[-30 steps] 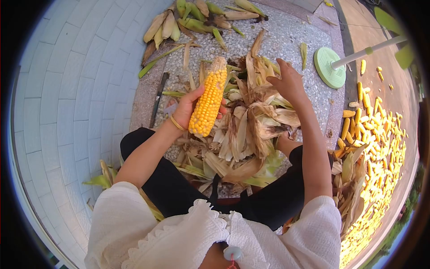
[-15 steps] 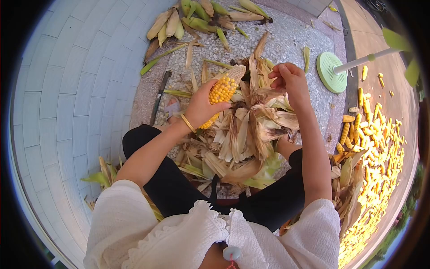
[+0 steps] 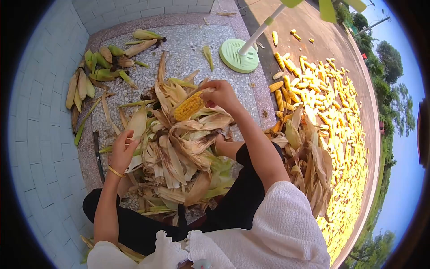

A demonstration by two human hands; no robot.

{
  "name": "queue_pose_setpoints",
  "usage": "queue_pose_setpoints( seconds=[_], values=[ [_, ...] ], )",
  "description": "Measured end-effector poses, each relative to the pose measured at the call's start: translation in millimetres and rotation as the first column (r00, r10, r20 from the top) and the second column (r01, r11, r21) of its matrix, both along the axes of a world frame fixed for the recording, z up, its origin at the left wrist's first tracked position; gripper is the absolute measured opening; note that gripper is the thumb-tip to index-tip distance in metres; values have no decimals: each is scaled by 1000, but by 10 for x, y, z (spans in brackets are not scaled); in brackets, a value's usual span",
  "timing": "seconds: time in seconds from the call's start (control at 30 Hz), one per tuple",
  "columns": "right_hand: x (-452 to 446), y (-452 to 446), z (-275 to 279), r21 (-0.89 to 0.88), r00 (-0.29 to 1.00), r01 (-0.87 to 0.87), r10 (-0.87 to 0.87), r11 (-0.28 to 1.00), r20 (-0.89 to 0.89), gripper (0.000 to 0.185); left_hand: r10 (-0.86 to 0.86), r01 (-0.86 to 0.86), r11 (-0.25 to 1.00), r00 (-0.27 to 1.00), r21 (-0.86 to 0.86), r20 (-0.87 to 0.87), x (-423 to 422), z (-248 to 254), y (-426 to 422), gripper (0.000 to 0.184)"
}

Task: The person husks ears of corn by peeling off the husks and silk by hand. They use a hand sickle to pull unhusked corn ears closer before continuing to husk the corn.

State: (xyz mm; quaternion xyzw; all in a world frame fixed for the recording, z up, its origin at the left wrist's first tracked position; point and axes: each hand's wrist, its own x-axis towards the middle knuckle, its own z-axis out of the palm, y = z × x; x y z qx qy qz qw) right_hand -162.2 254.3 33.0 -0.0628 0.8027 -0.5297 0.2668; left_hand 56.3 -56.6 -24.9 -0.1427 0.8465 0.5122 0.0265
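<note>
My right hand (image 3: 220, 95) grips a husked corn cob (image 3: 189, 106) by its pale tip, over the husk heap. The cob's yellow kernels point down and to the left. My left hand (image 3: 122, 150), with a yellow bangle at the wrist, hovers at the left side of the heap. Its fingers are loosely bent and apart, with nothing seen between them. Beneath both hands, dry and green corn husks (image 3: 172, 154) lie piled between my legs. One broad pale husk (image 3: 137, 123) stands up just beyond my left fingers.
Unhusked corn ears (image 3: 104, 62) lie at the back left by the tiled wall (image 3: 38, 130). A green round stand base (image 3: 239, 56) stands beyond my right hand. Many husked cobs (image 3: 333, 148) cover the ground at right. More husks (image 3: 313, 172) are heaped beside my right leg.
The cob has passed from my left hand to my right. My left hand has let go and opened. The view has swung right, showing more of the spread cobs.
</note>
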Motion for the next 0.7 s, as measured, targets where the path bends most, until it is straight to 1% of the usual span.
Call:
queue_pose_setpoints(
  seconds=[0.03, 0.07, 0.1, 0.13, 0.17, 0.2, 0.27, 0.33, 0.37, 0.4, 0.43, 0.47, 0.53, 0.57, 0.6, 0.63, 0.67, 0.7],
  values=[
    [-139, 302, -53, -42, 984, 179, -180, 983, -8, 32, -5, 5, 1000, 1000, 1, -11, -3, 20, 38, 37],
    [-275, 613, -125, -68, 929, 357, -362, 932, -81, 34, -40, 41, 999, 999, -25, 10, 4, 57, 80, 38],
    [-409, 967, -213, -173, 844, 508, -528, 844, -93, 45, -73, 75, 996, 997, -51, 36, 7, 70, 114, 38],
    [-473, 1239, -191, -257, 728, 629, -672, 733, -136, 57, -76, 78, 996, 996, -51, 35, 5, 47, 129, 38],
    [-532, 1496, -192, -194, 662, 645, -667, 739, -341, 67, -109, 113, 990, 993, -82, 50, 5, 12, 138, 39],
    [-466, 1482, -42, -246, 515, 748, -773, 616, -371, 71, -143, 149, 982, 988, -114, 65, 1, -9, 154, 40],
    [-460, 1445, -1, -347, 533, 694, -774, 631, -341, 70, -163, 173, 976, 983, -130, 84, -9, 0, 216, 40],
    [-321, 1144, 158, -344, 760, 483, -580, 805, -292, 62, -177, 190, 971, 979, -145, 99, -33, -6, 258, 41],
    [-253, 995, 219, -240, 850, 357, -420, 903, -317, 55, -195, 209, 965, 976, -158, 97, -36, -14, 265, 41],
    [-184, 851, 273, -131, 915, 214, -246, 968, -321, 48, -214, 228, 959, 972, -171, 96, -38, -22, 275, 40],
    [-111, 703, 327, -3, 928, 130, -122, 992, -351, 42, -213, 227, 959, 972, -170, 98, -43, -12, 289, 40],
    [-43, 566, 374, 127, 932, 42, 7, 991, -363, 36, -204, 221, 961, 972, -164, 116, -44, 10, 303, 40],
    [78, 338, 454, 189, 912, -154, 213, 970, -350, 30, -184, 205, 966, 973, -159, 140, -21, 0, 297, 40],
    [104, 245, 386, 320, 864, -233, 346, 918, -366, 33, -195, 214, 963, 973, -166, 120, -2, -48, 261, 40],
    [150, 149, 334, 314, 860, -249, 358, 916, -364, 33, -202, 218, 960, 974, -174, 101, 20, -91, 236, 41],
    [220, 41, 289, 458, 769, -328, 515, 826, -378, 34, -180, 197, 963, 978, -182, 110, 33, -113, 225, 41],
    [295, -86, 258, 588, 649, -390, 665, 709, -370, 35, -194, 215, 957, 973, -193, 123, 51, -129, 195, 41],
    [376, -212, 298, 608, 623, -463, 725, 645, -294, 37, -186, 213, 954, 972, -211, 143, 123, -152, 122, 42]
  ],
)
